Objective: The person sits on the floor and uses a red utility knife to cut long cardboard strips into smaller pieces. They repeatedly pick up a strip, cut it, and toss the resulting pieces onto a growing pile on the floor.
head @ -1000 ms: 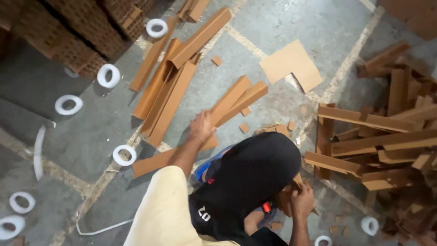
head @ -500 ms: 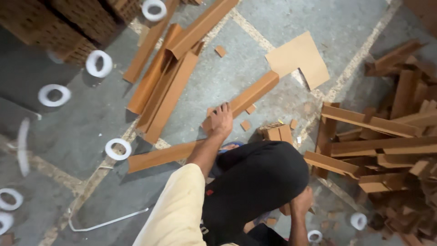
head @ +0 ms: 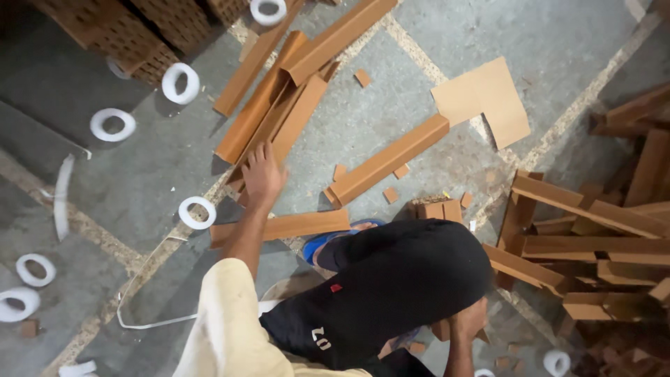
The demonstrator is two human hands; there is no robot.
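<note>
My left hand [head: 264, 174] reaches forward with fingers spread and rests on the near end of a bundle of long brown cardboard angle strips [head: 279, 119] lying on the grey floor. Just below the hand, one flat strip [head: 293, 225] lies crosswise. To the hand's right, a single angle strip [head: 387, 160] lies apart from it. My right hand [head: 464, 324] is low beside my black-trousered knee [head: 398, 279], against small cardboard pieces; the knee partly hides its fingers.
White tape rings [head: 197, 212] are scattered over the left floor. A flat cardboard sheet [head: 481, 98] lies at upper right. A heap of strips [head: 593, 237] fills the right side. Stacked brown blocks [head: 118, 28] stand top left. A white strap [head: 139, 307] loops near my leg.
My left hand has moved leftwards, from beside the single strip in the middle to the end of the bundle. The view has shifted with it.
</note>
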